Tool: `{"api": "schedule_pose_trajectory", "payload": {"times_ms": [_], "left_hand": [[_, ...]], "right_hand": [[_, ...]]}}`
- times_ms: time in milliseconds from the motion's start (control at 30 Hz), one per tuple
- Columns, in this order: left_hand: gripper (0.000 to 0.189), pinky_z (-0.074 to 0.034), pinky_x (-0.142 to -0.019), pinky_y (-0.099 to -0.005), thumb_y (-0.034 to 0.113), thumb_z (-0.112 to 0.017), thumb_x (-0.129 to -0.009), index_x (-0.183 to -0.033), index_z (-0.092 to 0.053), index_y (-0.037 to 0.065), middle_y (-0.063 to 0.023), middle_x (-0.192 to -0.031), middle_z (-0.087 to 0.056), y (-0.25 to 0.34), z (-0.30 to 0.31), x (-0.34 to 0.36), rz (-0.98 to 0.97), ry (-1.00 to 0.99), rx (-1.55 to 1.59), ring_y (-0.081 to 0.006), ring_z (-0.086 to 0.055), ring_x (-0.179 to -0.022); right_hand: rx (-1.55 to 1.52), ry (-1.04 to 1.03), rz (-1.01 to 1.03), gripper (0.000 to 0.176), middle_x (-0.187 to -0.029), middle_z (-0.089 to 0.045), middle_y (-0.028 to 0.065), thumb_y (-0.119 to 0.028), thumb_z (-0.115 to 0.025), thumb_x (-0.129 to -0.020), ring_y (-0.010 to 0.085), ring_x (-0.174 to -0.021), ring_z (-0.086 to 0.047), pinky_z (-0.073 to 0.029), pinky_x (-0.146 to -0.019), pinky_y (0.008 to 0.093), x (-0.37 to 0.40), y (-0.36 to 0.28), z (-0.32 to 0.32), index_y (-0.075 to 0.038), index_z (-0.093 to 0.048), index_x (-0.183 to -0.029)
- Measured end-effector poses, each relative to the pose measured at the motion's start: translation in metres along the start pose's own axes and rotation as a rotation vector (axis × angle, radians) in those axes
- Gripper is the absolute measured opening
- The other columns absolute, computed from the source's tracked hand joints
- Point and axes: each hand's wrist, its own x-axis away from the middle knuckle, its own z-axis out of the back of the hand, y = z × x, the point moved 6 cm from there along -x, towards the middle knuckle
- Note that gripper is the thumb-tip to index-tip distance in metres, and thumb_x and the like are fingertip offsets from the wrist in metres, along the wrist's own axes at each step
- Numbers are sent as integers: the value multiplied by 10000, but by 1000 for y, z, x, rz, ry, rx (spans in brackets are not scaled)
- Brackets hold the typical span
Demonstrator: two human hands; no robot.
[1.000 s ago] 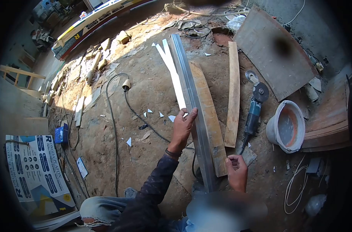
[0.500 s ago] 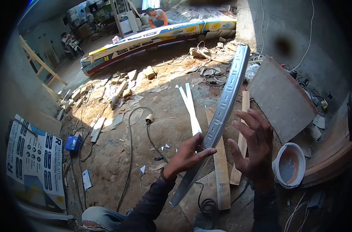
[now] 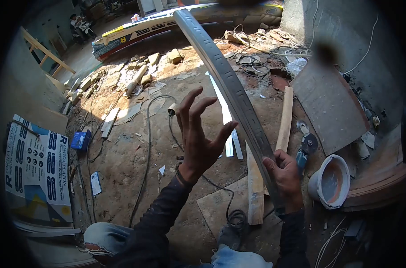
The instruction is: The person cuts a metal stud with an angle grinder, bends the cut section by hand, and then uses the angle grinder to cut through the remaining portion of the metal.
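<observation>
A long grey metal channel with a row of stamped slots (image 3: 229,78) slants across the view, its far end up and to the left. Near its lower end, my right hand (image 3: 285,178) is wrapped round it, thumb on top. My left hand (image 3: 198,138) is raised to the left of the channel, fingers spread, holding nothing. Below the channel lie white strips (image 3: 223,107) and wooden boards (image 3: 255,196) on the ground. An angle grinder (image 3: 306,145) rests just right of my right hand.
A whitish bucket (image 3: 330,181) stands at the right, by a leaning board (image 3: 330,107). Rubble (image 3: 136,80) and a long printed carton (image 3: 158,27) lie ahead. A black cable (image 3: 149,147) loops over the dirt floor. A blue box (image 3: 80,140) sits at the left.
The channel has swung from leaning right to leaning left. My left hand has let go of it and opened; my right hand, open before, now grips its lower end. The grinder has come into view.
</observation>
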Motion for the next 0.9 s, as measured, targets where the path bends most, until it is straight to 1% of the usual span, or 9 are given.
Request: {"api": "schedule_pose_trajectory", "payload": {"times_ms": [33,133,167,233,267,367,500,633,900], "left_hand": [[668,-365,-1108,-521,439,-721,-906,-1381,-432,70,-170,-1455,-404,-14,-9,28,378,6,223,-329,-360,-1406],[633,-474,-1014,-386,346,-697,-958,-1417,-415,13,-157,-1364,-540,-2,-73,108,1011,-434,1130,-259,-548,-1240],[633,-474,-1014,-386,346,-697,-958,-1417,-415,13,-157,-1364,-540,3,-78,116,1044,-449,1149,-259,-548,-1240],[522,-503,-957,-322,298,-698,-965,-1349,-516,-5,-117,-1221,-648,14,-84,120,898,-672,1048,-189,-629,-1097],[491,-472,-968,-318,320,-709,-956,-1281,-583,-25,-78,-1156,-662,5,-90,127,976,-695,1034,-142,-607,-1070],[439,-475,-897,-301,301,-715,-953,-1231,-597,-18,-59,-1104,-668,-10,-93,144,1083,-836,999,-131,-605,-997],[429,-502,-880,-314,302,-724,-943,-1238,-600,17,-56,-1070,-686,-23,-95,167,1120,-902,974,-136,-620,-1005],[421,-556,-812,-293,257,-757,-916,-1231,-601,26,-64,-1098,-709,-20,-96,183,1178,-972,996,-137,-667,-975],[363,-575,-830,-305,107,-801,-859,-1147,-613,-10,-80,-1063,-707,-28,-112,193,1103,-936,977,-127,-675,-957]], "right_hand": [[-168,-19,0,221,-827,-657,-3,-231,-734,-940,44,-735,-567,-463,-652,214,1,15,-5,-32,-637,-946],[-630,-24,-93,240,-922,-678,17,-231,-737,-928,68,-787,-617,-521,-712,228,9,40,-28,-28,-637,-1008],[-622,6,-119,240,-922,-678,17,-231,-737,-928,68,-787,-617,-521,-712,228,8,48,-31,-28,-637,-1008],[-623,14,-40,238,-963,-675,25,-223,-735,-929,85,-827,-638,-539,-710,249,7,59,-37,-27,-636,-1021],[-634,38,-68,238,-963,-675,25,-223,-735,-929,85,-827,-638,-539,-710,249,8,68,-34,-27,-636,-1021],[-638,-114,-274,307,-1012,-691,52,-175,-760,-905,128,-896,-671,-579,-759,304,14,95,-35,-4,-632,-1125],[-536,-238,-416,417,-1101,-707,104,-137,-786,-874,179,-971,-700,-602,-795,348,25,110,-37,23,-615,-1219],[-455,-262,-437,413,-1070,-716,94,-123,-797,-861,171,-948,-700,-592,-806,324,29,127,-30,23,-628,-1209],[-123,-173,-263,269,-967,-726,70,-53,-796,-850,111,-885,-680,-565,-792,263,18,118,-19,23,-668,-1075]]}}
